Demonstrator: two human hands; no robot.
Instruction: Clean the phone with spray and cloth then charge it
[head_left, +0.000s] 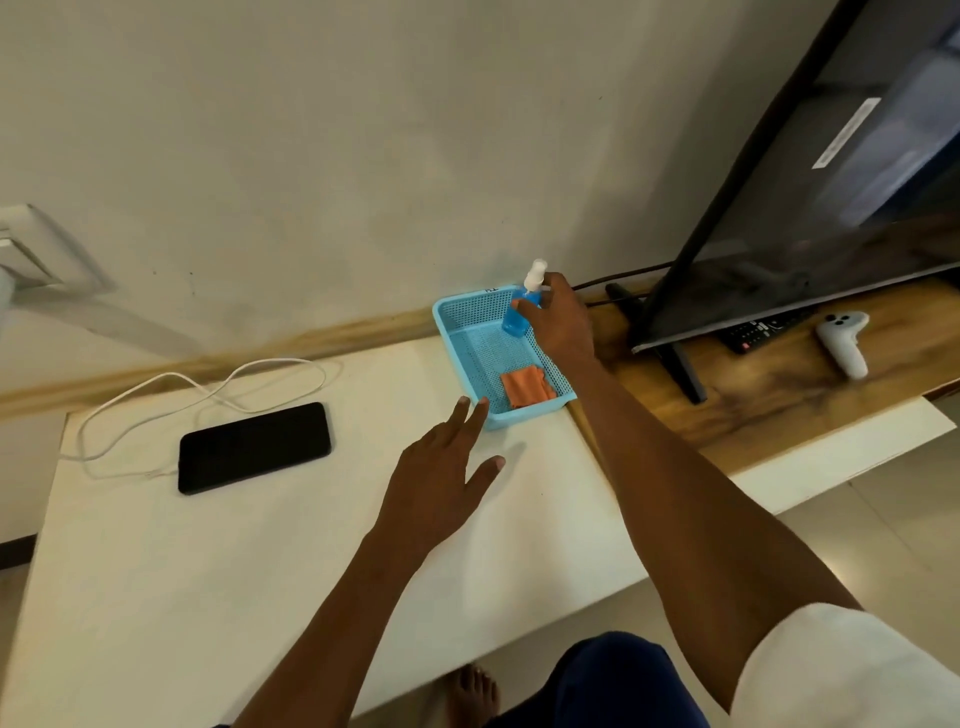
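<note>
— Blue basket (470, 358) holds the spray bottle (521, 306) and the orange cloth (525, 387). Is the cleaning started?

— I judge not yet. The right hand (561, 322) closes around the bottle, which is inside the basket. The left hand (441, 467) is wide, fingers spread, holding nothing, near the cloth.

— And the phone (254, 447)?

— It lies flat on the white table (156, 571), beside the white cable (208, 389); whether plugged, I cannot tell. Spraying, wiping and charging are all left.

— Any writing?

— A small mark on the basket rim, too small to read.

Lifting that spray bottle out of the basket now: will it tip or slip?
The spray bottle looks tall and narrow, so probably tippy if nudged. Its smooth blue plastic may be slippery. The right hand wraps it, which should steady it.
</note>
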